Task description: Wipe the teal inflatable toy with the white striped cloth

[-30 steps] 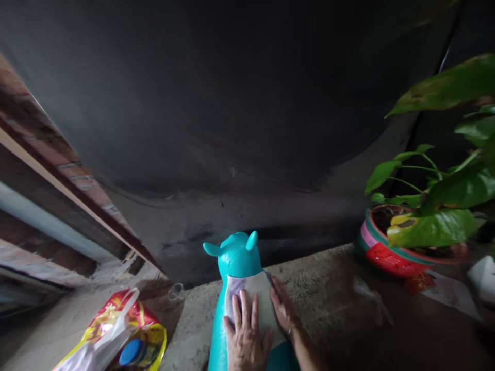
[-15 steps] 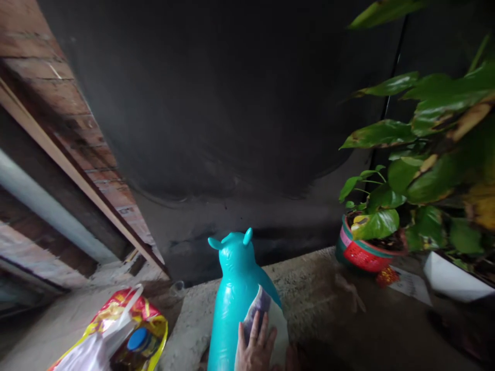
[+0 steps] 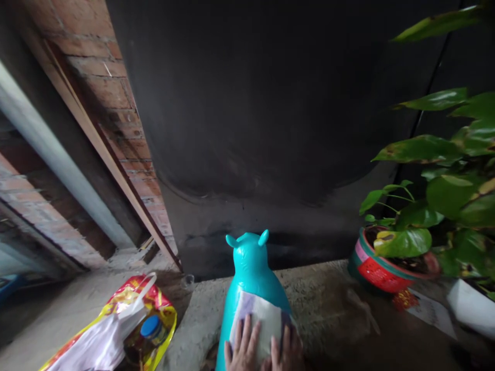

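Right hand (image 3: 284,350) returned, cloth (image 3: 259,322) on toy (image 3: 251,273)

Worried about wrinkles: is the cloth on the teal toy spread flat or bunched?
Spread flat: the cloth lies smooth on the teal toy, both hands pressing it.

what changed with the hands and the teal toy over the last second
The right hand, out of frame half a second ago, is back on the cloth beside the left hand, both lower on the teal animal toy than a second ago. The toy, the red and yellow bag and the red plant pot stayed put.
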Demonstrator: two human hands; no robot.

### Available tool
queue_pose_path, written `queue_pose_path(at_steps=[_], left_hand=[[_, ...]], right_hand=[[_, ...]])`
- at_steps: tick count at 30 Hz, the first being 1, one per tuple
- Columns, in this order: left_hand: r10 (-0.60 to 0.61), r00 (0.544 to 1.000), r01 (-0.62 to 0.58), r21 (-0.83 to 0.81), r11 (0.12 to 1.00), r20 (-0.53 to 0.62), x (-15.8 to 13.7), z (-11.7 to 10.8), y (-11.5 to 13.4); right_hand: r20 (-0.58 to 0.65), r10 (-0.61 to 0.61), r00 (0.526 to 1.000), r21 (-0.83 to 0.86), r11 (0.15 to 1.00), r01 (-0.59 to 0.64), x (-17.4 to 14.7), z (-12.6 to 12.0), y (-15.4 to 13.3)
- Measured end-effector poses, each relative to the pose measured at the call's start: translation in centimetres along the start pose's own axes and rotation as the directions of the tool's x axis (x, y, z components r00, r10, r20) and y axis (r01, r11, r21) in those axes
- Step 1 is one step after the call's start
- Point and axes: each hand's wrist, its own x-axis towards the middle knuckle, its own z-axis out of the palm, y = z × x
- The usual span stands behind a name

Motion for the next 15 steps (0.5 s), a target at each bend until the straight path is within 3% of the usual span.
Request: queue_pose_path(at_steps=[4, 9, 12, 15], left_hand=[[-0.099, 0.99, 0.104, -0.042, 0.994, 0.104, 3.3, -1.2, -0.7], [-0.182, 0.961, 0.204, -0.088, 0.975, 0.21, 6.1, -2.1, -0.9], [-0.183, 0.948, 0.213, -0.092, 0.973, 0.261, 6.4, -2.8, -0.8], [-0.178, 0.934, 0.214, -0.088, 0.973, 0.31, 5.2, -3.4, -0.8]], right_hand=[[0.149, 0.12, 0.982, -0.125, 0.987, -0.101, 5.8, 1.9, -2.2], [0.343, 0.141, 0.929, -0.213, 0.975, -0.069, 11.3, 1.2, -5.7], [0.368, 0.188, 0.911, -0.259, 0.961, -0.094, 11.4, 0.6, -6.2], [0.345, 0.183, 0.921, -0.26, 0.961, -0.094, 8.8, 0.6, -5.0]])
